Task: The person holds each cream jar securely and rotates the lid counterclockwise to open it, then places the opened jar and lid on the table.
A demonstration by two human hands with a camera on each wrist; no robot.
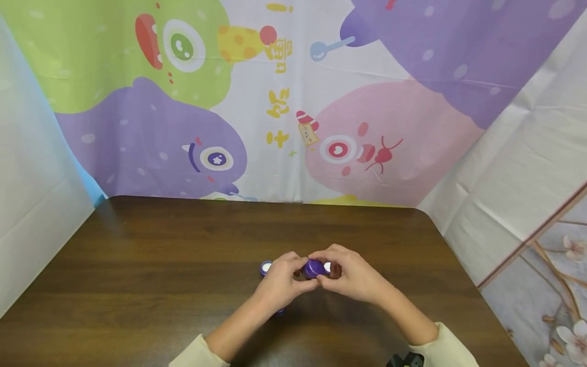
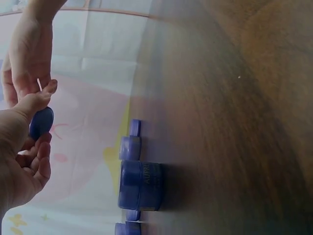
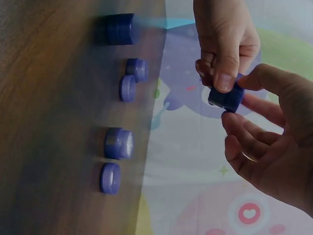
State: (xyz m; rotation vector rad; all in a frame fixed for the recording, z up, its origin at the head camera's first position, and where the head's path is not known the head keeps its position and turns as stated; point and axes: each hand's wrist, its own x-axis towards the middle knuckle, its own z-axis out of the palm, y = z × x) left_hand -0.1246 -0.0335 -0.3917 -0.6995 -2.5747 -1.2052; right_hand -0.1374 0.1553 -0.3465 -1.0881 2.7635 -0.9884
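Note:
Both hands meet in front of the body over the table, raised above it, with a small purple jar (image 1: 314,268) between them. The left hand (image 1: 282,280) grips it from one side, its thumb laid along the jar's wall in the right wrist view. From the other side the right hand (image 1: 350,272) pinches the round end between thumb and fingertips. In the left wrist view the held jar (image 2: 43,122) shows its smooth round face. Lower down, a larger purple jar (image 2: 142,186) with lettering stands on the table.
On the dark wooden table (image 1: 183,244) stand an uncovered jar (image 3: 117,143) with a white top, a purple ring-shaped lid (image 3: 110,178) beside it, a smaller jar (image 3: 137,70) and another lid (image 3: 128,88). A cartoon-printed cloth (image 1: 257,168) hangs behind the table.

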